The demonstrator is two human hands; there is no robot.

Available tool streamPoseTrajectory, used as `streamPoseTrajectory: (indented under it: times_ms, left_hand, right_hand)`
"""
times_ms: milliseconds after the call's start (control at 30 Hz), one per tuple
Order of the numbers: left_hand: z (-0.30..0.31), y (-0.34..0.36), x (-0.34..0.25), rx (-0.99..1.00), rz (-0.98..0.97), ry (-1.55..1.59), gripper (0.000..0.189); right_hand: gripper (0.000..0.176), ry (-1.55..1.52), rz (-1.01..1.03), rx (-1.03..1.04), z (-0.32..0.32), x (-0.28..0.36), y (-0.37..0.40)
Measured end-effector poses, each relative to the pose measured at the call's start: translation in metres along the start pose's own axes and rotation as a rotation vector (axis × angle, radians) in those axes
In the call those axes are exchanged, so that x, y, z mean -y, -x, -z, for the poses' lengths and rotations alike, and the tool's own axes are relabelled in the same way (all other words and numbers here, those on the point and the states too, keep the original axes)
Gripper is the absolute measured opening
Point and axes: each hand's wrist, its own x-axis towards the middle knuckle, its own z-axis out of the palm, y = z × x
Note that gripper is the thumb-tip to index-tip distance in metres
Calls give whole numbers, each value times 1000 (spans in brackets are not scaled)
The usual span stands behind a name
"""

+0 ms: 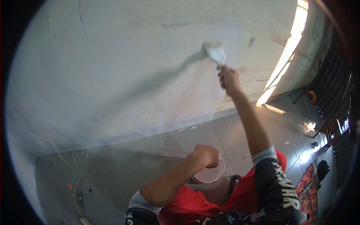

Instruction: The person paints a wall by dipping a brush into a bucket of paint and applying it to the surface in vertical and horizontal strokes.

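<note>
Seemingly mid-stroke, the right hand, closed round the handle, presses the paintbrush to the wall at upper centre, while the fisted left hand apparently grips the paint pail at lower centre; reloading would call for lowering the brush there.

"Was it bright in there?"

"Mostly dim and flat. Hard sun came in as one blown-out strip along the right edge of the wall, spilling glare onto the floor below it."

"Any shadows?"

"The brush and arm threw a long soft shadow leftward across the wall. The brush was blurred, the wall bowed like a fishbowl, and the corners went black."
</note>
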Motion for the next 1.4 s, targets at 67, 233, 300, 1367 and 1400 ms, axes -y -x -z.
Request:
streamPoseTrajectory:
  times_ms: [67,233,300,1367,1400]
  left_hand:
    - [2,1,-2,24,-10,-10,44]
    - [-5,2,-5,-44,-37,-24,44]
    - [-6,5,-5,-58,-37,-31,44]
    - [-11,83,50,-47,451,98,45]
    - [-12,83,50,-54,453,100,45]
  right_hand:
    - [23,-36,-128,29,6,-51,14]
    - [21,123,-378,14,38,-146,44]
    - [20,275,-639,119,61,-165,39]
    - [30,1224,-170,1449,79,-130,168]
    - [30,1227,-165,1459,76,-146,173]
